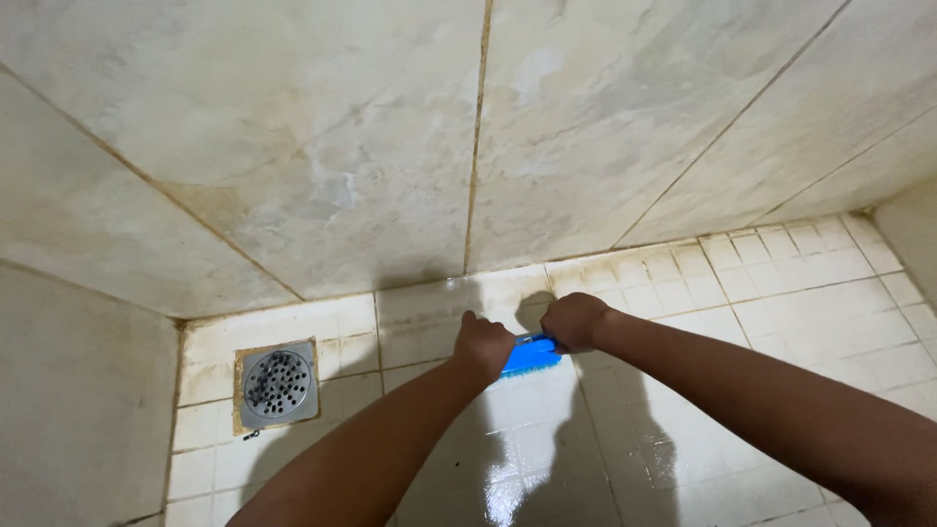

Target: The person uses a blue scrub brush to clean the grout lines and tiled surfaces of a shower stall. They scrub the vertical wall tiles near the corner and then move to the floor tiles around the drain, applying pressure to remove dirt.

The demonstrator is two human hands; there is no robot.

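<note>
A blue scrubbing brush (532,354) is gripped from both ends, low on the wet floor (605,459) close to where it meets the back wall (390,146). The left hand (483,344) is closed into a fist over the brush's left end, the fingers curled down and tucked out of sight beneath the knuckles. The right hand (574,321) is likewise clenched over the right end, its fingers wrapped tight around the brush body, so that only the middle strip of blue plastic and its bristles is left showing between the two fists. The bristles are pressed against the floor tiles just in front of the wall's bottom edge. The floor is laid with small pale square tiles, glossy with water nearer the viewer, where dark shadows of the arms are cast; brownish staining is seen in the joints along the edges. Toward the floor's far left corner, a square metal drain cover (278,384) pierced with round holes is set into a stained frame, well apart from the brush; what lies inside it cannot be told. Beyond, the back wall is covered with large cream marbled tiles, marked with whitish patches and dark joints. A side wall (78,410) is met at the left corner, and another wall edge (913,229) is seen at the far right.
</note>
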